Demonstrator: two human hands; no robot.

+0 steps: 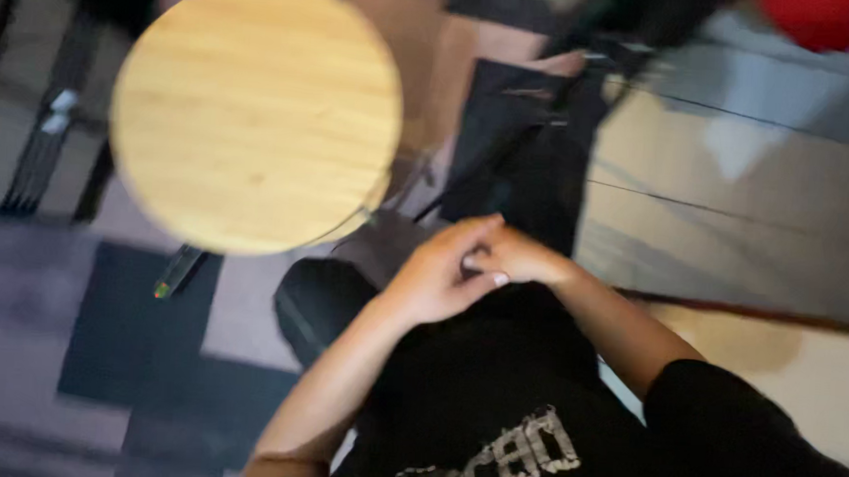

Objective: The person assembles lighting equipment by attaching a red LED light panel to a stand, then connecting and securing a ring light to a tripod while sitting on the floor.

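My left hand (434, 275) and my right hand (519, 260) meet in front of my black printed shirt (494, 404). The left hand's fingers curl over the right hand's fingers, and both are closed. I see nothing held between them, though the picture is blurred by motion. My bare left forearm runs down to the lower left. My right arm comes in from the lower right out of a black sleeve (740, 434).
A round light wooden top (258, 112), like a stool seat or small table, stands at the upper left on dark metal legs. A black bag (524, 147) lies beyond my hands. A dark mat (134, 331) is on the left, pale floor tiles (731, 204) on the right, a red object (825, 18) at the top right.
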